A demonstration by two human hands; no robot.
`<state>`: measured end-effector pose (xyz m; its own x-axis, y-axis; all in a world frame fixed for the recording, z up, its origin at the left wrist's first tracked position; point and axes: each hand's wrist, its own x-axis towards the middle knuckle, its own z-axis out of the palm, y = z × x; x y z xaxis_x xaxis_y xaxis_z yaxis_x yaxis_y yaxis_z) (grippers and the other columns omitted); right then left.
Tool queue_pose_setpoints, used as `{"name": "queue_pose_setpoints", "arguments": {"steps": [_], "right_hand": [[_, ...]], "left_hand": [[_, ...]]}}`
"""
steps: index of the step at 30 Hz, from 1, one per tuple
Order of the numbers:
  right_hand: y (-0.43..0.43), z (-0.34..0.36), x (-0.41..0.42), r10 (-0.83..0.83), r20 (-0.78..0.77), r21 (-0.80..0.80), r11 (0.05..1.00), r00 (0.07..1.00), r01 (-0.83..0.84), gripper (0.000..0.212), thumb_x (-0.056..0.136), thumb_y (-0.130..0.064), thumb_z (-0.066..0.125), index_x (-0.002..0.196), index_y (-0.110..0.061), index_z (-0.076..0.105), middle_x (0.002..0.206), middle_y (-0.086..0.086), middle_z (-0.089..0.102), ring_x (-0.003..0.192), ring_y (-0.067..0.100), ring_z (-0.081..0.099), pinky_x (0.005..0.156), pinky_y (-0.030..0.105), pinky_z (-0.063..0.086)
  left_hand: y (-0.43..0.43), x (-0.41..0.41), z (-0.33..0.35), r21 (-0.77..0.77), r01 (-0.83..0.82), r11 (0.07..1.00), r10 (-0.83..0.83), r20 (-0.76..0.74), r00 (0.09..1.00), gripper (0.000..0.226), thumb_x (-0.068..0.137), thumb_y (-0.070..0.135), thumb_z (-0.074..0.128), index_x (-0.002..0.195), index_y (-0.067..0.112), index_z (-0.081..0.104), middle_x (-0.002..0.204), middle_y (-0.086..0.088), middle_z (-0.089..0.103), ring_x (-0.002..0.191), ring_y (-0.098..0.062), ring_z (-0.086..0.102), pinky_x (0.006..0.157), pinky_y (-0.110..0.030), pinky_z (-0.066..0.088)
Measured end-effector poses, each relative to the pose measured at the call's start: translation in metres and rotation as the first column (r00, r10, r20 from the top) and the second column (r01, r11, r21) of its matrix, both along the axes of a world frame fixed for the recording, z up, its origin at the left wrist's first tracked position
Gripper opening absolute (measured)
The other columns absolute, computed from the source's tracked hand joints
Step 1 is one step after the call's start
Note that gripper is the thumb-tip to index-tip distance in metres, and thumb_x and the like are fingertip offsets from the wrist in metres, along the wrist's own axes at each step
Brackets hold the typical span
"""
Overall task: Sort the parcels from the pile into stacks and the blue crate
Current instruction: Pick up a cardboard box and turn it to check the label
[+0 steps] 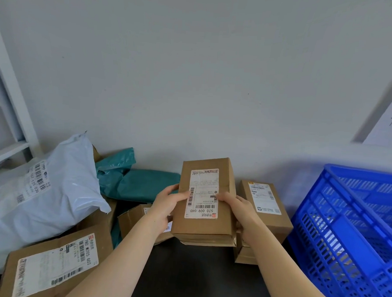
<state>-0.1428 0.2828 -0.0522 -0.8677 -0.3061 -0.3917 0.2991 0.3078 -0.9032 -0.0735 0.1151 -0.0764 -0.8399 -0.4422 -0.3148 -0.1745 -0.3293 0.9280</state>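
Note:
A brown cardboard parcel (205, 226) with a white shipping label is held up over the dark table, label facing me. My left hand (167, 206) grips its left side with the thumb across the label. My right hand (239, 207) grips its right side, thumb on the label too. Just right of it stands a stack of brown boxes (269, 211), its top box labelled. The blue crate (349, 236) stands at the far right. The pile lies at the left: a white poly bag (40, 197), teal bags (138, 184) and a labelled box (54, 268).
A small brown box (132, 220) lies behind my left wrist. The dark table (195, 277) shows between my forearms. A grey wall stands close behind everything. A white shelf frame (8, 120) rises at the left; a paper sheet (391, 122) hangs on the right.

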Motion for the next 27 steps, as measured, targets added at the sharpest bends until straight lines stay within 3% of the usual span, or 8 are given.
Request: {"name": "queue_pose_setpoints", "arguments": {"steps": [6, 10, 15, 21, 27], "right_hand": [[0.004, 0.000, 0.008, -0.053, -0.011, -0.044, 0.998, 0.999, 0.053, 0.038, 0.078, -0.028, 0.074, 0.112, -0.018, 0.060, 0.102, 0.008, 0.070, 0.095, 0.026, 0.066, 0.086, 0.043, 0.056], [0.010, 0.001, 0.015, -0.088, 0.003, -0.098, 0.991, 0.996, 0.088, 0.033, 0.078, -0.025, 0.072, 0.109, -0.018, 0.064, 0.099, 0.007, 0.073, 0.094, 0.027, 0.069, 0.089, 0.045, 0.055], [0.018, 0.002, 0.022, -0.109, -0.030, -0.142, 0.984, 0.994, 0.104, 0.027, 0.082, -0.028, 0.069, 0.106, -0.018, 0.068, 0.097, 0.005, 0.075, 0.095, 0.027, 0.070, 0.090, 0.046, 0.055], [0.029, 0.011, 0.031, -0.158, -0.115, -0.143, 0.980, 0.981, 0.141, 0.035, 0.086, -0.033, 0.068, 0.119, -0.025, 0.060, 0.101, 0.001, 0.072, 0.091, 0.019, 0.069, 0.080, 0.034, 0.057], [0.060, 0.026, 0.031, -0.131, -0.166, -0.133, 0.985, 0.977, 0.109, 0.053, 0.083, -0.039, 0.067, 0.132, -0.031, 0.049, 0.109, -0.002, 0.070, 0.095, 0.018, 0.069, 0.089, 0.038, 0.056]], "left_hand": [[0.002, 0.002, -0.002, 0.021, 0.041, 0.999, -0.041, 0.012, 0.999, 0.051, 0.088, 0.018, 0.067, 0.135, 0.018, 0.047, 0.110, -0.004, 0.065, 0.095, -0.017, 0.059, 0.067, -0.034, 0.043], [0.003, 0.006, -0.002, 0.114, 0.144, 0.983, -0.148, 0.027, 0.989, 0.038, 0.088, 0.027, 0.065, 0.124, 0.018, 0.056, 0.108, -0.007, 0.069, 0.102, -0.025, 0.061, 0.086, -0.043, 0.047], [0.013, 0.007, -0.002, 0.166, 0.201, 0.965, -0.206, 0.011, 0.978, 0.028, 0.087, 0.033, 0.062, 0.111, 0.018, 0.064, 0.105, -0.009, 0.072, 0.103, -0.028, 0.064, 0.096, -0.046, 0.047], [0.029, -0.003, 0.008, 0.091, 0.122, 0.988, -0.120, -0.025, 0.992, 0.021, 0.088, 0.028, 0.060, 0.101, 0.015, 0.068, 0.100, -0.011, 0.073, 0.095, -0.031, 0.068, 0.091, -0.047, 0.052], [0.065, -0.010, 0.034, 0.069, 0.086, 0.994, -0.076, -0.134, 0.988, 0.014, 0.089, 0.031, 0.061, 0.092, 0.020, 0.069, 0.092, -0.006, 0.074, 0.086, -0.027, 0.068, 0.082, -0.042, 0.054]]}}
